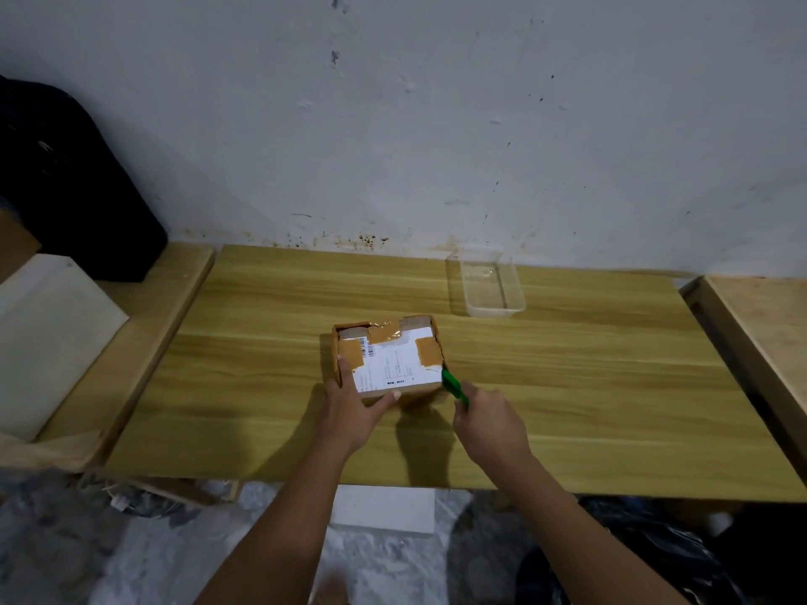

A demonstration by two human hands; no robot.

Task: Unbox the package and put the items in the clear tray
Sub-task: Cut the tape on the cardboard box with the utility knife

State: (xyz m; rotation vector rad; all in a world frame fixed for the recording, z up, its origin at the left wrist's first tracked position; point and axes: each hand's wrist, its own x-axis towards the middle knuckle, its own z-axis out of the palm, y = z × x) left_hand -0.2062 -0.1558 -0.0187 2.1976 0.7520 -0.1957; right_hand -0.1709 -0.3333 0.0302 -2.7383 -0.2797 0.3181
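Note:
A small cardboard package (388, 355) with a white shipping label and brown tape lies in the middle of the wooden table (567, 386). My left hand (356, 408) presses on its near left corner, fingers along the left side and thumb along the front edge. My right hand (489, 419) is closed around a green cutter (452, 386), whose tip touches the package's right edge. The clear tray (491, 283) stands beyond the package, near the wall, with nothing visible in it.
A white wall runs behind the table. A black bag (65, 181) and a white box (48, 338) sit on a lower wooden bench at the left. Another wooden surface (760, 325) adjoins the right side. A white block (384, 508) lies on the floor below the front edge.

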